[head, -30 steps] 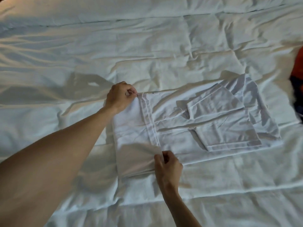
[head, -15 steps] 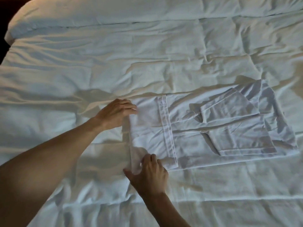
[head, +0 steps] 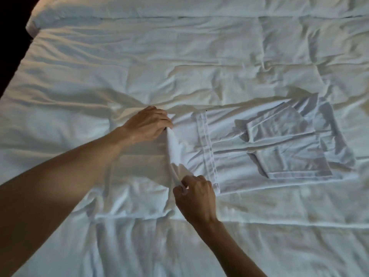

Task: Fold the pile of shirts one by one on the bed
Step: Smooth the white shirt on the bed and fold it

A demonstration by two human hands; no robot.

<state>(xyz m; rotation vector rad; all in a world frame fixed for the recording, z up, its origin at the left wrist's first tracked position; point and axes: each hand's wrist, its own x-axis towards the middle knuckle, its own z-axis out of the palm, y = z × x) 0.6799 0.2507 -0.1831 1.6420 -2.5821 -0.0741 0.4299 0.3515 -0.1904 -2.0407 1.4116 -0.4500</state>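
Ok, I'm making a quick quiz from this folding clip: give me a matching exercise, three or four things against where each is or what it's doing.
Things:
1. left hand
2. right hand
3. white shirt
4. pillow

Places or states:
A. lies along the far edge of the bed
B. pinches the shirt's near left corner
C. partly folded, sleeves laid across it
D. grips the shirt's far left corner

Pairs: 1-D, 2-B, 3-C, 4-A

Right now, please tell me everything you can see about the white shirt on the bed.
The white shirt is thin, creased cloth lying flat, partly folded, on the white bed. Both sleeves are folded across its body, and a stitched hem runs across it. The left hand and the right hand each pinch its left edge, lifting it slightly.
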